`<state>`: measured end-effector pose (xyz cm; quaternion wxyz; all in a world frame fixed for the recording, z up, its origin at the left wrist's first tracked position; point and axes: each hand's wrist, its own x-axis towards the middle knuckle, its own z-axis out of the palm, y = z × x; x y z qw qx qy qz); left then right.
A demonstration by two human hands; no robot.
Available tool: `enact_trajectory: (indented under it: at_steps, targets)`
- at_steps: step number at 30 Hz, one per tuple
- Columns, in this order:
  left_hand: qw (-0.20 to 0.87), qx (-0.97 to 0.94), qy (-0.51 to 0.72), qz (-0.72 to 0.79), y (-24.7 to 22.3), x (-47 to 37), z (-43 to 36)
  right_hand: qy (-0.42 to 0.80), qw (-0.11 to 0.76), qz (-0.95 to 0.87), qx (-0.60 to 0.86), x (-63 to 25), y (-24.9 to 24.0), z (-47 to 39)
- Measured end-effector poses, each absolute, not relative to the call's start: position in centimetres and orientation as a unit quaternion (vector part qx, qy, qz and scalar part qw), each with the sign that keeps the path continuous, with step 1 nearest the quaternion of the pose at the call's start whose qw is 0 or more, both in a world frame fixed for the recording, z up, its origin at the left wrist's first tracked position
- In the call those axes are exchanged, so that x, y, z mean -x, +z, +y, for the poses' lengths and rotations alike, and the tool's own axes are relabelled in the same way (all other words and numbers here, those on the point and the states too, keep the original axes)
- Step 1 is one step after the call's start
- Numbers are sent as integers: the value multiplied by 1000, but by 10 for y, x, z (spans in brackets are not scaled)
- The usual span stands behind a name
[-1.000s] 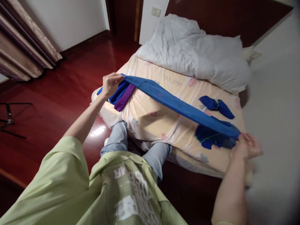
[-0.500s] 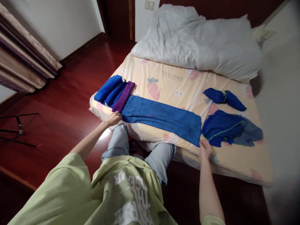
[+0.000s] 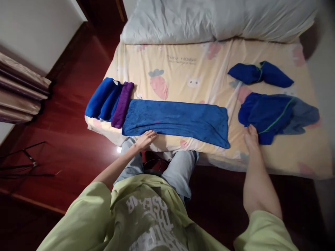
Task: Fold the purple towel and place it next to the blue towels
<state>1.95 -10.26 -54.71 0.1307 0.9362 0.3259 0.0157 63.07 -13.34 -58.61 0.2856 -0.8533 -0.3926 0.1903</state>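
A blue towel (image 3: 180, 120) lies spread as a long strip along the bed's near side, with ripples along its front edge. My left hand (image 3: 146, 139) rests at that front edge, left of the middle, fingers stretched out and fingertips touching the cloth. To the right, my right hand (image 3: 251, 138) has its fingers closed at the lower left edge of a crumpled blue cloth (image 3: 274, 113) with green edging. A gap separates this cloth from the towel. At the towel's left end lie a folded purple towel (image 3: 123, 104) and folded blue towels (image 3: 103, 99) in a row.
Another blue cloth (image 3: 261, 74), bunched at its middle, lies behind the crumpled one. A grey-white quilt (image 3: 209, 21) covers the far end of the bed (image 3: 188, 75). A black metal stand (image 3: 28, 157) is on the floor at left, below a curtain (image 3: 23, 90).
My left hand has slid right along the towel's front edge. My right hand has left the towel's corner and moved right to the crumpled cloth, which now lies farther from the towel. The view has shifted.
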Motion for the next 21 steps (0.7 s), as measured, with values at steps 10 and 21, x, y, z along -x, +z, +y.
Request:
enact_trajectory:
  at_steps: [10, 21]
  targets:
    - [127, -919, 23, 373, -561, -47, -80, 209, 283, -384, 854, -553, -572, -197]
    - [188, -928, 22, 320, -548, -42, -94, 274, 346, -330, 834, -573, -579, -211]
